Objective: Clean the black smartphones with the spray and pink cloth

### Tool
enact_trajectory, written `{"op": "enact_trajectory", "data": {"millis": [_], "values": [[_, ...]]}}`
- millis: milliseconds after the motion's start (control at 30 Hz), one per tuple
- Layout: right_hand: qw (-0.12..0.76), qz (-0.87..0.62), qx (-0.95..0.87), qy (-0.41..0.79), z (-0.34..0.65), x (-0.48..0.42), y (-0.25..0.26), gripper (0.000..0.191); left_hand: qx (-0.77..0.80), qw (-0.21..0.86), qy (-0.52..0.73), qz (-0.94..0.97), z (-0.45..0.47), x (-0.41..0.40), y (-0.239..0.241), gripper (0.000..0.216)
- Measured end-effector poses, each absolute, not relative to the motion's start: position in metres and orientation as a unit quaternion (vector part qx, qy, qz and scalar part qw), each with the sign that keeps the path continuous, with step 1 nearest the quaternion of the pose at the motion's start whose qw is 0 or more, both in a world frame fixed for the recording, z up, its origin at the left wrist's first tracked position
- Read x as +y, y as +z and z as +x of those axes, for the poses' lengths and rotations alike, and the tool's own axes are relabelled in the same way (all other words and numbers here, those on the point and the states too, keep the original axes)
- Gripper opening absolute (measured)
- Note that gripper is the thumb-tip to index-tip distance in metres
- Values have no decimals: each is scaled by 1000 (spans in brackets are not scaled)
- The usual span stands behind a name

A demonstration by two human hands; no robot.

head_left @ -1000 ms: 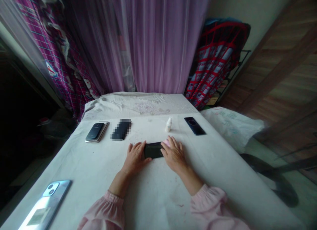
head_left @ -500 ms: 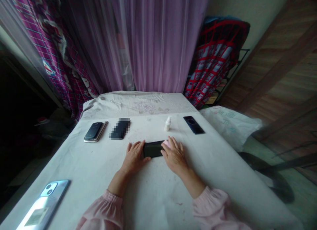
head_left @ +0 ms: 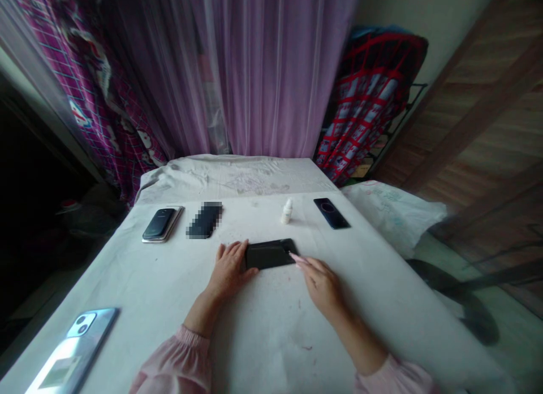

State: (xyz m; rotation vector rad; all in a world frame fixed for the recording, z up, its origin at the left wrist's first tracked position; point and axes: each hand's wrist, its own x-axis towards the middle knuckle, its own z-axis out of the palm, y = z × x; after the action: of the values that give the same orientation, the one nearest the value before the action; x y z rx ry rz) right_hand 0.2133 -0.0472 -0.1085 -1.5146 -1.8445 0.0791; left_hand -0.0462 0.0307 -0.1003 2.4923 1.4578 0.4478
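Note:
A black phone (head_left: 269,254) lies flat on the white cloth-covered table (head_left: 254,326), in front of me. My left hand (head_left: 229,267) braces its left end, fingers against the short edge and thumb along the near edge. My right hand (head_left: 321,282) rests on the table just right of the phone. A small pink thing, perhaps a cloth (head_left: 296,258), is pinched at its fingertips and touches the phone's near right corner. Both my sleeves are pale pink.
Across the far side lie a dark phone (head_left: 159,224), a blurred dark object (head_left: 205,220), a small white bottle (head_left: 287,211) and another black phone (head_left: 331,213). A silvery-blue phone (head_left: 70,349) lies near left. Purple curtains hang behind; a white bag (head_left: 392,213) sits beyond the right edge.
My right hand has slid off the black phone to the right and toward me, taking the pink thing along; more of the phone is uncovered. My left hand has stayed put.

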Motion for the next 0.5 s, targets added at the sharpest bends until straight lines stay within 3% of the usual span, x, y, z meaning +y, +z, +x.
{"op": "enact_trajectory", "data": {"millis": [133,267,367,500], "values": [[505,-631,-571,143,221,-31,-106,31,488,102,161,852,-47,31,-103,70],[514,-647,-494,271,208,-12,-102,41,481,95,172,854,-48,31,-106,70],[466,-659,-561,181,200,-5,-105,32,480,92,171,855,-48,31,-107,71],[314,-670,-672,18,200,-11,-105,37,483,96,175,853,-48,31,-106,73]]}}
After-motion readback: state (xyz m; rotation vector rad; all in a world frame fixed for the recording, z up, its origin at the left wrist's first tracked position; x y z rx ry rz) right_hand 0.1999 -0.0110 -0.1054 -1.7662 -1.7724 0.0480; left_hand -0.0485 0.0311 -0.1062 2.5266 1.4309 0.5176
